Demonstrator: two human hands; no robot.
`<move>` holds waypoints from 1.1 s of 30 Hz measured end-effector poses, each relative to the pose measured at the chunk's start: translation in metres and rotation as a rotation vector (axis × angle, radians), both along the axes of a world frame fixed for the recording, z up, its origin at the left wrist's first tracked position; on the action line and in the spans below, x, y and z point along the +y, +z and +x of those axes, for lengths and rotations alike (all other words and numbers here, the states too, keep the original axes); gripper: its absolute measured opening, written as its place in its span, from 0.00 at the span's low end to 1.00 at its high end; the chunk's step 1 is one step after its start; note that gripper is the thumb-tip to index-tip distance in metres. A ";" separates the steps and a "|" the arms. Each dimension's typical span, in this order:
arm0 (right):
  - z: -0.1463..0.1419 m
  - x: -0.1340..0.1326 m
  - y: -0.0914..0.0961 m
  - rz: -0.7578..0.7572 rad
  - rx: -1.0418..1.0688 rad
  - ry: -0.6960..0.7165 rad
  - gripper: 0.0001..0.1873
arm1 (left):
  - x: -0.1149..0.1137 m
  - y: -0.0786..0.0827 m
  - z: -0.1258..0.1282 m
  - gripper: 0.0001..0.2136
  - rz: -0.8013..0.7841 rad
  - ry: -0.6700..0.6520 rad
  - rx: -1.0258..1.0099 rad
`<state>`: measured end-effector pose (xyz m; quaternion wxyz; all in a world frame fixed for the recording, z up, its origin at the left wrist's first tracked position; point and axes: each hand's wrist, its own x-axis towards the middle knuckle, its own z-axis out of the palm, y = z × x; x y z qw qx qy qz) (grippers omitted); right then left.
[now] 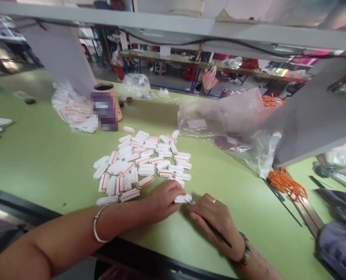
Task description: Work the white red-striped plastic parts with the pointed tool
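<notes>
White plastic tags point(140, 163) with orange-red edges, loosely heaped.
Left hand point(161, 202) pinches 1 tag point(183, 198); right hand point(215, 221) grips thin black tool point(216, 232).

Item 1: one white plastic piece point(182, 198), oblong, lying flat at the near edge of the heap, tip of the pick touching it. Item 2: slender black pick point(216, 232), tilted, its fine point at that piece. Lot: loose heap of similar white plastic pieces point(146, 169), many with orange-red markings, lying flat, crowded, at mixed angles, some overlapping.
</notes>
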<state>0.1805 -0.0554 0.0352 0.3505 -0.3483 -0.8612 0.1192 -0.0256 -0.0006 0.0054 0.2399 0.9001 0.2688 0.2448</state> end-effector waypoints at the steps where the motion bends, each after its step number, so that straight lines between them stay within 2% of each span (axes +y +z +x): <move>1: 0.000 0.000 -0.001 -0.017 0.011 0.005 0.09 | 0.000 -0.001 0.000 0.09 0.007 -0.005 0.001; 8: 0.001 0.002 -0.007 -0.097 0.048 0.006 0.10 | -0.001 0.002 0.001 0.08 0.049 0.009 0.069; 15: -0.007 0.004 -0.008 -0.092 0.092 -0.108 0.16 | -0.001 0.003 0.001 0.08 0.110 -0.028 0.126; 24: -0.004 0.003 -0.006 -0.064 0.147 -0.116 0.16 | -0.003 0.004 0.001 0.14 0.137 -0.014 0.149; 33: -0.006 0.006 -0.012 -0.081 0.136 -0.147 0.19 | -0.002 0.002 0.004 0.16 0.208 -0.058 0.198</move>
